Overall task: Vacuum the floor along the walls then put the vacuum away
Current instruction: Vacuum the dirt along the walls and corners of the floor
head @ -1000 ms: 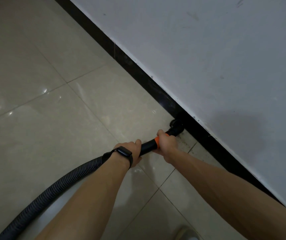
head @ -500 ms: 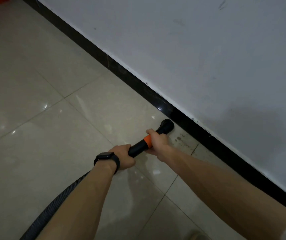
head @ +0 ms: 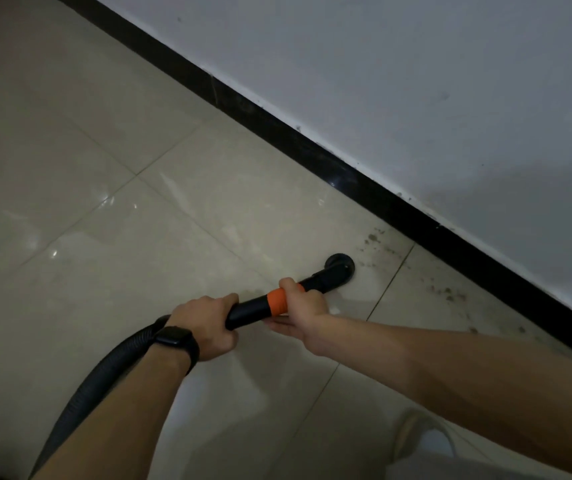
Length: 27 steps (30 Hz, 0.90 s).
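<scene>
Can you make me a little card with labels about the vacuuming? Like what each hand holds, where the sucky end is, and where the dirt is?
Left hand: grips the black vacuum tube with an orange band, near the ribbed black hose
Right hand: grips the tube at its orange band
Nozzle: round black nozzle, down on the beige tiled floor, not touching the black skirting board
Dirt: dark specks on the tiles between nozzle and skirting board

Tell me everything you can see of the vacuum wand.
The vacuum wand is a short black tube, plastic by the look, with an orange band and a round nozzle on the tile floor, short of the black skirting. A ribbed black hose trails back left. The left hand grips its rear, the right hand the orange band.
</scene>
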Each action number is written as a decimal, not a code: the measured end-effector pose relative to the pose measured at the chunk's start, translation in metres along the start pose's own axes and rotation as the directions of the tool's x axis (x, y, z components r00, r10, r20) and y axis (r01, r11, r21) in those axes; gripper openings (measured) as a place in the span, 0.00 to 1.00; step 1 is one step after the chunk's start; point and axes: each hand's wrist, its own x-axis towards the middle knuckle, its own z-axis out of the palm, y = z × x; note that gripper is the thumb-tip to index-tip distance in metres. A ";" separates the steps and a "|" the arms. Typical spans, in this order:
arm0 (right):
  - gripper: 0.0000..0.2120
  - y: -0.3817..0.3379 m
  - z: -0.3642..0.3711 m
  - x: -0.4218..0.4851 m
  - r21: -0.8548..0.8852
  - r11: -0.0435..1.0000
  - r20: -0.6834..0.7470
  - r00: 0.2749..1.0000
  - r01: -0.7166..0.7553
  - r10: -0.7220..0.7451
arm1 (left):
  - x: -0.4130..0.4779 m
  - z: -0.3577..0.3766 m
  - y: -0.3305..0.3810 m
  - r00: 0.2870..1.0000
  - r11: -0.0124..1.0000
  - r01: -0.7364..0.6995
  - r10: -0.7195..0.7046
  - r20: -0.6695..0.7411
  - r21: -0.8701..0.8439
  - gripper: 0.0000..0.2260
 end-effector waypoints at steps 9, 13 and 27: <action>0.21 0.005 -0.025 0.000 -0.054 0.997 -0.115 0.991 0.059 -0.065 | 0.005 0.008 0.025 0.995 0.989 -0.085 0.090 -0.038 0.124 0.11; 0.20 -0.004 -0.034 0.005 -0.070 0.995 -0.159 0.983 0.078 -0.088 | 0.008 0.012 0.039 0.992 0.985 -0.088 0.101 -0.081 0.146 0.13; 0.23 -0.033 -0.047 0.011 -0.145 0.981 -0.174 0.972 0.132 -0.157 | 0.024 0.010 0.060 0.988 0.984 -0.065 0.087 -0.124 0.168 0.13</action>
